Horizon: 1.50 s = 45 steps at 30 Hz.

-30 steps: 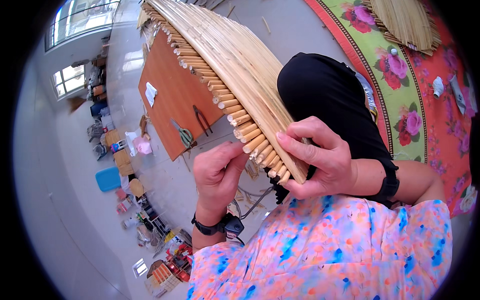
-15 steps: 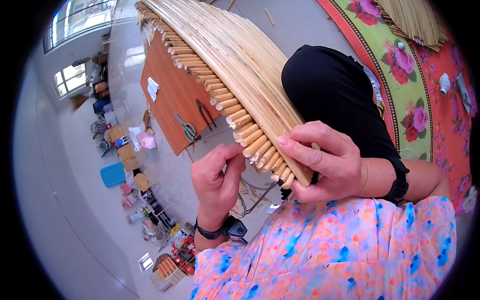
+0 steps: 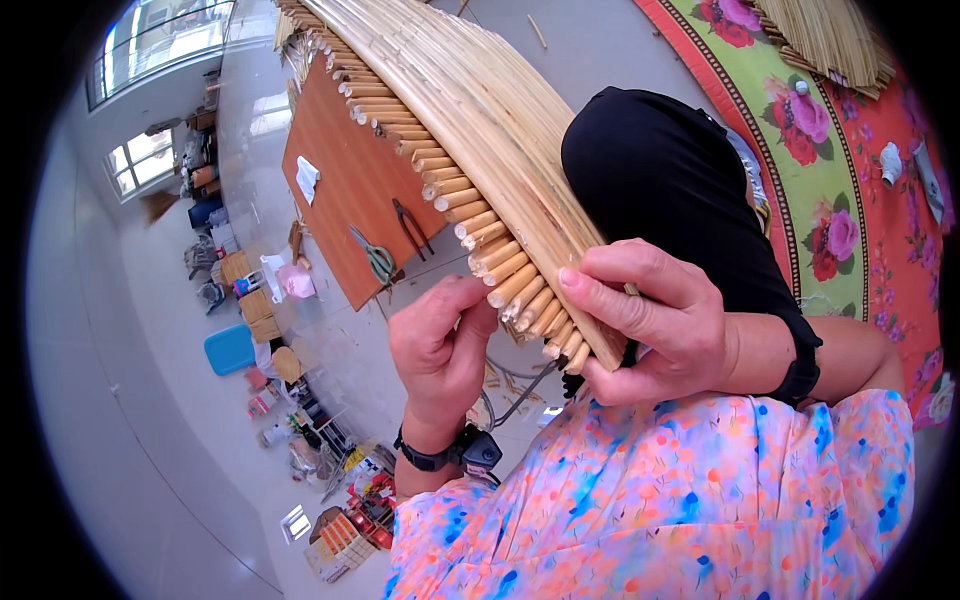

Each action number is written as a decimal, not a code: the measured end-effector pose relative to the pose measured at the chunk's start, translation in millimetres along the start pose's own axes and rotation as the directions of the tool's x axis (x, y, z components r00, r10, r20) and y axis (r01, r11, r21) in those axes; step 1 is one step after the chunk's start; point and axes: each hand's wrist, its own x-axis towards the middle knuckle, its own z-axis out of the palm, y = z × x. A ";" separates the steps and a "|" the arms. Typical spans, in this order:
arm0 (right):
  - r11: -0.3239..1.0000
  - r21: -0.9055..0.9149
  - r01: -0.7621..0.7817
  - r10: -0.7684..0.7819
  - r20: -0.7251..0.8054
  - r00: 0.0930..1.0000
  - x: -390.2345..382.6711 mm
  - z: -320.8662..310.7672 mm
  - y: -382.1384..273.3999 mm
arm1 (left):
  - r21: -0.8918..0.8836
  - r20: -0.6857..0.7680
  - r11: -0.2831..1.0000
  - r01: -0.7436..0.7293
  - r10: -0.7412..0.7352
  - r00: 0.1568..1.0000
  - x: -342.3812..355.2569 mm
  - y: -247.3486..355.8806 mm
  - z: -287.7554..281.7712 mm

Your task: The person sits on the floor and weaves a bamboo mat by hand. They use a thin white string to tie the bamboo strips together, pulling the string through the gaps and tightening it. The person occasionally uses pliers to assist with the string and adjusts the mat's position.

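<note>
A long mat of pale reed stalks (image 3: 480,130) slants from the top of the view to my lap. Along its left edge runs a row of short cut reed ends (image 3: 455,198). My right hand (image 3: 650,315) grips the near corner, thumb on top and fingers beneath. My left hand (image 3: 440,350) is closed beside the cut ends. Its fingertips pass behind them, so whatever it pinches is hidden. Dark bands circle both wrists, and a small black device (image 3: 480,452) sits on the left one.
Scissors (image 3: 375,257) and pincers (image 3: 412,230) lie on a brown board (image 3: 350,190) with a white cloth (image 3: 307,178). My black-clad knee (image 3: 650,170) is beside the mat. Another reed bundle (image 3: 830,40) rests on a flowered cloth (image 3: 840,240). Household clutter lines the left wall.
My left hand has shifted slightly up and to the right, still closed by the reed ends. My right hand keeps its grip on the corner.
</note>
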 end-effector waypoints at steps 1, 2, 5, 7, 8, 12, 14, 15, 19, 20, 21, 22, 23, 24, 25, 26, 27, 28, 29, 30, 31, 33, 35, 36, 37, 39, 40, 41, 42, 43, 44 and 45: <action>1.000 0.001 -0.003 0.003 -0.001 1.000 0.0 0.1 -0.1 | 0.008 0.002 1.000 -0.014 0.014 1.000 1.3 0.2 0.0; 1.000 -0.001 -0.001 0.001 -0.002 1.000 -0.2 0.4 -0.3 | 0.015 0.003 1.000 -0.027 0.027 1.000 2.7 0.6 0.0; 1.000 0.003 0.010 -0.010 0.003 1.000 -0.6 1.7 -0.2 | 0.007 0.013 0.998 -0.059 0.058 0.998 7.2 8.1 4.2; 1.000 0.003 0.017 -0.017 0.008 1.000 -0.3 2.6 0.8 | 0.024 0.020 0.996 -0.089 0.088 0.996 11.6 10.5 6.5; 1.000 0.007 0.012 -0.012 0.012 1.000 0.1 2.2 0.6 | 0.033 0.022 0.994 -0.103 0.103 0.994 12.6 11.1 7.1; 1.000 0.006 -0.019 0.019 -0.004 1.000 -0.7 2.0 -1.4 | 0.067 0.039 0.997 -0.029 0.027 0.999 12.0 13.9 5.4; 0.999 0.005 -0.050 0.050 -0.003 0.999 0.8 2.7 -3.5 | 0.087 0.020 0.995 0.038 -0.040 0.999 9.8 19.2 4.4; 0.997 0.009 -0.074 0.074 0.007 0.997 3.1 2.1 -5.7 | 0.089 0.016 0.994 0.069 -0.071 0.997 8.4 22.5 3.6; 0.997 -0.013 -0.074 0.074 0.063 0.995 5.8 -0.8 -7.9 | 0.104 0.008 0.989 0.109 -0.111 0.994 5.1 24.3 1.1; 0.998 -0.018 -0.064 0.065 0.075 0.995 6.5 -1.2 -8.2 | 0.110 0.008 0.989 0.098 -0.099 0.995 4.5 23.5 0.5; 0.998 -0.027 -0.056 0.058 0.087 0.995 7.0 -2.2 -7.9 | 0.107 0.001 0.989 0.098 -0.098 0.995 5.2 24.7 1.5; 0.998 -0.036 -0.048 0.051 0.097 0.994 7.7 -3.1 -7.6 | 0.105 -0.005 0.990 0.097 -0.097 0.995 6.5 27.4 2.9; 0.998 -0.041 -0.044 0.047 0.095 0.994 8.6 -4.1 -7.3 | 0.102 -0.011 0.990 0.096 -0.096 0.995 8.0 29.9 4.0; 0.998 -0.043 -0.038 0.042 0.096 0.995 9.2 -4.9 -7.5 | 0.095 -0.011 0.989 0.110 -0.109 0.994 8.1 31.6 4.9; 0.998 -0.044 -0.033 0.037 0.096 0.995 9.4 -5.5 -8.0 | 0.087 -0.011 0.989 0.123 -0.122 0.992 8.8 33.1 5.7; 0.998 -0.050 -0.034 0.039 0.091 0.995 9.0 -6.1 -8.9 | 0.083 -0.008 0.988 0.128 -0.127 0.992 10.7 34.6 6.8; 0.998 -0.055 -0.032 0.037 0.086 0.996 9.5 -6.7 -9.1 | 0.079 -0.005 0.988 0.132 -0.132 0.991 12.4 36.2 7.6; 0.998 -0.060 -0.030 0.035 0.081 0.996 10.1 -7.1 -9.3 | 0.079 0.001 0.989 0.127 -0.128 0.992 15.5 38.0 9.1; 0.997 -0.067 -0.025 0.030 0.083 0.996 10.9 -7.0 -9.4 | 0.079 0.008 0.989 0.123 -0.124 0.992 16.9 39.3 10.7; 0.997 -0.077 -0.022 0.028 0.084 0.996 10.5 -6.9 -9.2 | 0.026 -0.036 0.983 0.181 -0.180 0.983 16.0 40.1 14.0; 0.996 -0.088 -0.018 0.026 0.084 0.996 10.1 -6.9 -9.0 | -0.030 -0.077 0.971 0.235 -0.237 0.968 14.6 41.1 17.6; 0.995 -0.096 -0.012 0.020 0.085 0.996 10.1 -6.7 -8.9 | -0.084 -0.105 0.948 0.306 -0.314 0.944 13.9 43.1 19.2; 0.995 -0.104 -0.006 0.014 0.082 0.997 9.9 -6.6 -9.1 | -0.119 -0.101 0.934 0.337 -0.349 0.932 15.0 47.3 19.9; 0.994 -0.108 0.000 0.008 0.079 0.997 10.0 -5.4 -8.8 | -0.156 -0.112 0.926 0.345 -0.364 0.925 15.8 49.5 21.1; 0.994 -0.113 0.006 0.002 0.076 0.997 9.9 -4.3 -8.6 | -0.234 -0.134 0.911 0.340 -0.376 0.917 19.9 54.7 28.1; 0.990 -0.142 0.011 0.001 0.084 0.997 8.5 -5.0 -10.7 | -0.282 -0.110 0.900 0.333 -0.375 0.921 21.7 58.3 28.6; 0.987 -0.157 0.018 -0.004 0.087 0.996 8.5 -6.1 -12.0 | -0.253 -0.065 0.908 0.334 -0.361 0.930 19.1 55.5 24.1; 0.988 -0.154 0.013 -0.001 0.079 0.997 8.3 -6.1 -12.2 | -0.174 -0.044 0.928 0.328 -0.340 0.939 18.3 51.0 14.8; 0.989 -0.150 0.011 0.000 0.070 0.998 7.7 -5.9 -11.4 | -0.091 -0.022 0.945 0.315 -0.318 0.948 17.9 46.4 5.6; 0.988 -0.155 0.013 -0.004 0.060 0.998 8.2 -6.5 -10.8 | -0.014 0.005 0.958 0.287 -0.287 0.958 19.0 40.6 -3.0; 0.986 -0.165 -0.007 0.017 0.064 0.998 8.9 -7.3 -12.2 | 0.052 -0.058 0.964 0.261 -0.258 0.964 25.1 39.7 -9.7; 0.982 -0.186 -0.024 0.037 0.064 0.997 8.5 -8.4 -12.5 | 0.113 -0.116 0.967 0.230 -0.217 0.969 33.6 36.7 -14.5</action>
